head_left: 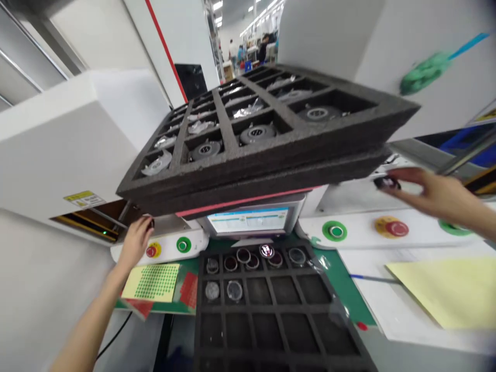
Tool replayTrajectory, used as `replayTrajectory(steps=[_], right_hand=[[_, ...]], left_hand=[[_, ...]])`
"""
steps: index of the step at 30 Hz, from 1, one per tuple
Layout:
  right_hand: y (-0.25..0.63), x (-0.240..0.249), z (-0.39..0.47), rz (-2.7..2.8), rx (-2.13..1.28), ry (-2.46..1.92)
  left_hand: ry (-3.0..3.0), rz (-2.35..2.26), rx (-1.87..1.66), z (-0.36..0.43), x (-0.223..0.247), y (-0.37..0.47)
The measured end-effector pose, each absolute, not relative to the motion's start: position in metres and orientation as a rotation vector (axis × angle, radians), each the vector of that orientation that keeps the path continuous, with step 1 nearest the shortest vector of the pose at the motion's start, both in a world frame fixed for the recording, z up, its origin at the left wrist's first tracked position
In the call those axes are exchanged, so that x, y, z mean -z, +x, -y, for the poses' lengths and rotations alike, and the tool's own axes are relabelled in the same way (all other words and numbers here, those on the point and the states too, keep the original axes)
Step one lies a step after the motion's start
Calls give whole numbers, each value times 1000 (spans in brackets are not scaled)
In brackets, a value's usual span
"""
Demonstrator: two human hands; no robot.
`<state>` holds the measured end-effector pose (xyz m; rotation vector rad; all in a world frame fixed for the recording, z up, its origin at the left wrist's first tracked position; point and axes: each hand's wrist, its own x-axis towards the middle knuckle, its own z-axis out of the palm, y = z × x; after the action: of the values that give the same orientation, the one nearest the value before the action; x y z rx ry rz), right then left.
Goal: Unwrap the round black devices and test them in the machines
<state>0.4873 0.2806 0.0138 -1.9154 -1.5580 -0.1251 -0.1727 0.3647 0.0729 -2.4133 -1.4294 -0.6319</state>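
My right hand [434, 196] pinches a small dark round part [386, 183] between thumb and fingers, in front of the right machine's opening and above its panel with a red emergency stop button [397, 228]. At the left machine's opening, my left hand [135, 240] has its fingers closed, with a bit of something dark at the tips that I cannot make out. Between my hands and lower down lies a black compartment tray [242, 356]. Several round glassy discs [234, 291] sit in its upper cells, and one shiny disc [266, 251] rests on top of others.
A stacked black foam tray [248, 170] holding round grey parts [257, 133] juts out above a screen [248, 221]. Yellow sticker sheets [153, 282] lie on the left. Paper [453, 289] and a pen [374, 279] lie on the right. People work far behind.
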Motion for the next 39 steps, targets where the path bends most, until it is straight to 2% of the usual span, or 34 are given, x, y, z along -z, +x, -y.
replayTrajectory(steps=[6, 10, 14, 22, 32, 35, 39], right_hand=[[321, 52, -128, 2074, -289, -1370], [246, 74, -94, 2243, -454, -1141], [247, 74, -116, 2245, -497, -1173], [242, 62, -239, 2077, -359, -1606], [230, 60, -258, 2213, -402, -1684], [233, 60, -262, 2250, -410, -1665], [234, 65, -259, 2271, -391, -1635]], left_hand=[[-2986, 1046, 460, -169, 25, -77], [-3094, 1022, 418, -123, 51, -36], [-3097, 1158, 443, -141, 44, -38], [-2839, 1631, 471, -251, 37, 20], [-2934, 1675, 176, -283, 39, 36], [-2995, 1589, 256, -288, 40, 33], [-3023, 1381, 587, -282, 43, 24]])
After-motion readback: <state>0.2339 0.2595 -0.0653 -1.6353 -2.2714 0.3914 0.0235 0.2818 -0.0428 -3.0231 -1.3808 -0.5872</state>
